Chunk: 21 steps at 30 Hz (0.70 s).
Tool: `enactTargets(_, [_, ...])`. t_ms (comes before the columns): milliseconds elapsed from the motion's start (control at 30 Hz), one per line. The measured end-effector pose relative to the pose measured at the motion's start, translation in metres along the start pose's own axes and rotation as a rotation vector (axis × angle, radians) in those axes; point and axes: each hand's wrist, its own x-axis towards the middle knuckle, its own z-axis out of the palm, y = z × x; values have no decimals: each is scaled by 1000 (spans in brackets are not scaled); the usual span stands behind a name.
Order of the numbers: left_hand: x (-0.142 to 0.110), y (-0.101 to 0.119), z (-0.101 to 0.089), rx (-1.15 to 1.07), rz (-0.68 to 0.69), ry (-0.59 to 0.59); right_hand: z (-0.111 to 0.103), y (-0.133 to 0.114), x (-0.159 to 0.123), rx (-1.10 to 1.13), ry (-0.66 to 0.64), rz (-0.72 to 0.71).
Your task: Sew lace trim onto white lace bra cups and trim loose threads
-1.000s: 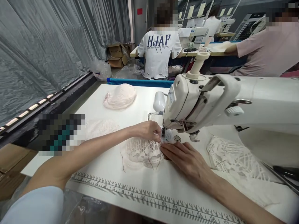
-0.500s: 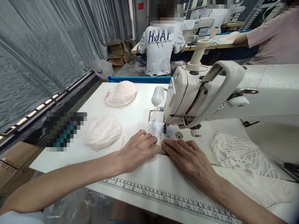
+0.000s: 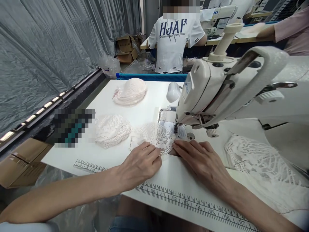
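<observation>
A piece of white lace (image 3: 156, 133) lies on the sewing table, its right end just before the presser foot (image 3: 177, 129) of the white sewing machine (image 3: 200, 93). My left hand (image 3: 142, 164) is closed, with curled fingers on the lace's near edge; the fingertips are partly hidden. At the lace's right edge, close in front of the foot, my right hand (image 3: 199, 158) grips with fingertips held together. Whether the foot touches the lace I cannot tell. A stack of lace pieces (image 3: 113, 131) sits left of it.
A pale pink pile of cups (image 3: 130, 91) lies at the back left. More lace (image 3: 258, 158) is under the machine arm at right. A printed ruler (image 3: 193, 206) runs along the front edge. Co-workers (image 3: 172, 42) sit beyond; cardboard boxes (image 3: 21, 164) stand at left.
My left hand has come away from the presser foot, down and toward me to the lace's near edge. My right hand stays at the lace's right edge. The camera view has shifted.
</observation>
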Motion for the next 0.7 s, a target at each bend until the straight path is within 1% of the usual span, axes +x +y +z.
enactTargets(67, [6, -3, 1, -8, -2, -12, 0, 0, 0, 0, 11, -7])
enactTargets(133, [17, -7, 4, -17, -8, -8, -1, 0, 1, -2, 18, -12])
enactTargets(267, [42, -16, 19, -47, -20, 40, -2, -1, 3, -12, 20, -1])
enactTargets(333, [49, -18, 26, -61, -16, 37, -3, -1, 4, -8, 23, 8])
enactTargets(400, [50, -17, 30, -63, -23, 16, -4, -1, 3, 5, 22, 5])
enactTargets(467, [47, -15, 30, -74, -34, 13, -4, -1, 2, 16, 19, -1])
enactTargets(600, [40, -12, 22, -159, -28, 55, -3, 0, 1, 19, 14, 11])
enactTargets(700, [35, -11, 14, -184, -54, 31, -4, -1, 2, 14, 7, 15])
